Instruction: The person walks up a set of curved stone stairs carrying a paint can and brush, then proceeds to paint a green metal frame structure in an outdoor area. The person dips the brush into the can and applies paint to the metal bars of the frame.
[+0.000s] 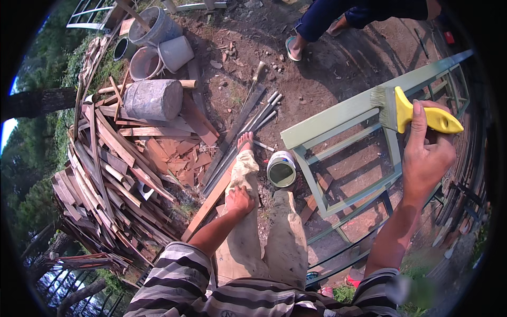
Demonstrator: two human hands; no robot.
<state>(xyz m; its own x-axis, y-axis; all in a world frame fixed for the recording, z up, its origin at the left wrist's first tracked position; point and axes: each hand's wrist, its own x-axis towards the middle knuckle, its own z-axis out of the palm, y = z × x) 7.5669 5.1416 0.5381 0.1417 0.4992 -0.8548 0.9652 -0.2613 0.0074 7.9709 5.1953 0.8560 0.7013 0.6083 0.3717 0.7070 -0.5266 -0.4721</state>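
Resting flat on the knee, left hand (240,201), fingers loose, holding nothing. Clamped on a yellow brush (409,112), right hand (428,153), bristles against the frame (338,113) top rail. Rails mostly green already; lower bars hard to judge. Open paint can (281,169) between feet and frame. Beyond, scrap wood (116,158) and buckets (158,42).

Other person (338,16): cut off by the far edge; only legs and a sandalled foot show.
Brush handle (430,119): its middle is hidden inside the right hand (428,153).
Paint can (281,169): contents too dim to tell.
Right foot: hidden behind the knee.
Green frame (338,113): right end runs into the dark rim.
Wood pile (111,174): left pieces blur together.
Buckets (156,45): contents unclear.
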